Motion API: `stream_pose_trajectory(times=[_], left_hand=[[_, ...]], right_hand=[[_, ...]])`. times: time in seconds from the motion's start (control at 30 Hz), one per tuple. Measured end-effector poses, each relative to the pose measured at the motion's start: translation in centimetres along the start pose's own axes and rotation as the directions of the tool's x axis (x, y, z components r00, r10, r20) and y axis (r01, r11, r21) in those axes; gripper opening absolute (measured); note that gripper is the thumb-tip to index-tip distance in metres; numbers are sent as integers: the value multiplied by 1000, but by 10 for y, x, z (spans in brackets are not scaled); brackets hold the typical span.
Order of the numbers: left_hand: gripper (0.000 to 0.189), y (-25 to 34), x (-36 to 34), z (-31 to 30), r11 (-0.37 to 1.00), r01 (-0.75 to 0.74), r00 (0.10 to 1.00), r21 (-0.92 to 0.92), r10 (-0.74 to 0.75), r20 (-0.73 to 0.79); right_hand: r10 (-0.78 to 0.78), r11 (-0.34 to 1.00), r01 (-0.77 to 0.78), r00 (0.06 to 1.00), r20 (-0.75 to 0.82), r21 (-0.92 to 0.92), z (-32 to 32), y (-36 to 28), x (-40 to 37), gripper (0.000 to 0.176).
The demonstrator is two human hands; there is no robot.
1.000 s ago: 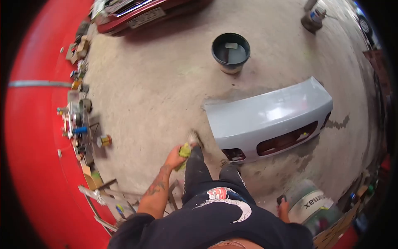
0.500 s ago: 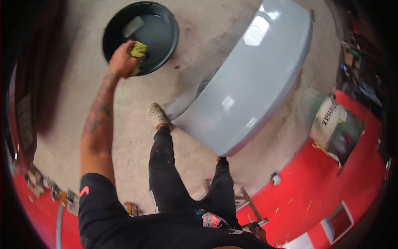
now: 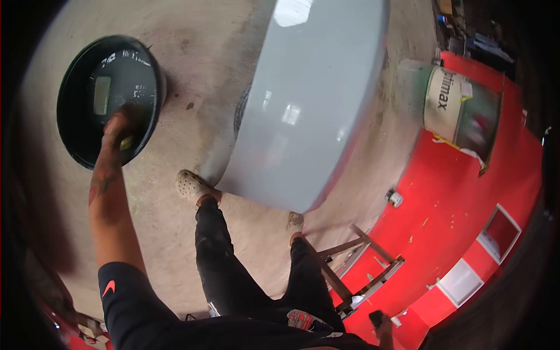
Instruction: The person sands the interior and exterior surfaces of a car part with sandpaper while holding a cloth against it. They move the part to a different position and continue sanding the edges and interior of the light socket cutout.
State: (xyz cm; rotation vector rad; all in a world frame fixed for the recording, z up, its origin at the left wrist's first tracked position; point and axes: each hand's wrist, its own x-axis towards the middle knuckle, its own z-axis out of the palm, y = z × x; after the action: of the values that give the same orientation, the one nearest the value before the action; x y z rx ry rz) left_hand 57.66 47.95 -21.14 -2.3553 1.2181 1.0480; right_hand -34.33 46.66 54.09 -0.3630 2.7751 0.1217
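Note:
My left hand (image 3: 121, 124) is down inside a round black tub (image 3: 70, 131) of water. Its fingers are closed round a yellow-green sponge (image 3: 126, 143), mostly hidden beneath them. A flat pale rectangular piece (image 3: 102, 95) lies in the tub just beyond the hand. At the lower right edge, my right hand (image 3: 384, 333) is closed on a small dark block-like object (image 3: 376, 318) whose kind I cannot make out. A large glossy grey curved panel (image 3: 309, 111), like a car body part, stands in front of my legs.
A wooden stand (image 3: 335, 274) is by my right leg. Along the red surface (image 3: 431, 192) are a small can (image 3: 394, 198), a large container labelled "optimax" (image 3: 440, 96) and a white-framed opening (image 3: 500, 233). Clutter fills the far right.
My left hand has lowered the sponge from above the tub's rim into the water. The view has turned, shifting tub and panel left. My right hand and its dark object now show more.

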Motion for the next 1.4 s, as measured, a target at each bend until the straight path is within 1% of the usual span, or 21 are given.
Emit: stream_pose_trajectory(times=[0.07, 0.1, 0.17, 0.2, 0.3, 0.33, 0.4, 0.43, 0.53, 0.63, 0.83, 0.87, 0.9, 0.97, 1.03, 1.07, 1.13, 1.2, 1.3, 1.37, 1.4], left_hand=[[44, 9, -57, -61, 902, 8, 975, -433, -104, -197], [44, 15, -79, -86, 858, 44, 974, -512, -150, -168], [43, 42, -124, -137, 750, 136, 963, -647, -254, -92], [43, 62, -150, -157, 683, 193, 948, -704, -314, -45], [39, 112, -219, -171, 510, 66, 935, -857, -333, -127], [38, 162, -251, -186, 417, 47, 934, -908, -341, -108], [41, 234, -299, -189, 319, 94, 918, -943, -394, -41], [42, 282, -325, -189, 276, 92, 900, -957, -433, -38], [39, 407, -377, -166, 321, -22, 853, -947, -488, -186], [39, 502, -408, -137, 234, -19, 846, -972, -514, -140], [28, 691, -406, -122, 391, 5, 838, -921, -504, -209], [31, 704, -400, -112, 365, -4, 864, -931, -467, -187], [31, 710, -392, -99, 514, -29, 870, -857, -410, -275], [32, 711, -372, -72, 651, -53, 865, -757, -349, -360], [31, 703, -346, -53, 791, 87, 809, -606, -411, -420], [36, 693, -337, -41, 815, 94, 769, -571, -424, -478], [46, 677, -320, -16, 900, 21, 653, -436, -342, -676], [57, 655, -304, 19, 954, -71, 594, -292, -195, -781], [59, 647, -283, 45, 965, -246, 270, -88, -19, -963], [58, 643, -278, 52, 968, -245, 216, -46, 9, -976], [57, 641, -276, 54, 970, -242, 173, -3, 40, -984]], right_hand=[[-178, 957, 110, 953, 244, 267, 12, -25, 39, 45], [-303, 923, 168, 871, 387, 346, 20, -41, 61, 50], [-368, 808, 123, 869, 331, 576, 86, -112, 57, 47], [-388, 831, 86, 798, 461, 550, 98, -143, 61, 49], [-554, 793, 186, 616, 560, 580, 155, -228, 96, 64], [-612, 775, 171, 444, 655, 608, 170, -258, 122, 64], [-635, 770, 183, 315, 706, 611, 211, -316, 183, 53], [-592, 805, 193, 336, 732, 562, 231, -349, 202, 52], [-558, 805, 267, 40, 829, 530, 301, -429, 265, 48], [-482, 793, 443, 36, 875, 419, 329, -458, 271, 41], [-483, 443, 766, -234, 844, 466, 420, -459, 267, 50], [-549, 247, 801, -348, 760, 545, 453, -445, 268, 51], [-588, 35, 804, -464, 662, 594, 478, -433, 267, 52], [-608, -63, 787, -518, 602, 614, 510, -411, 259, 53], [-651, -193, 772, -562, 509, 606, 540, -378, 254, 57], [-646, -197, 771, -567, 511, 605, 551, -360, 255, 57], [-576, -502, 767, -641, 507, 399, 566, -324, 254, 61], [-714, -470, 836, -548, 435, 282, 574, -287, 239, 63], [-691, -501, 736, -657, 302, 455, 560, -281, 203, 61], [-573, -510, 564, -786, 233, 649, 557, -289, 200, 58], [-527, -598, 584, -803, 280, 549, 545, -300, 212, 54]])
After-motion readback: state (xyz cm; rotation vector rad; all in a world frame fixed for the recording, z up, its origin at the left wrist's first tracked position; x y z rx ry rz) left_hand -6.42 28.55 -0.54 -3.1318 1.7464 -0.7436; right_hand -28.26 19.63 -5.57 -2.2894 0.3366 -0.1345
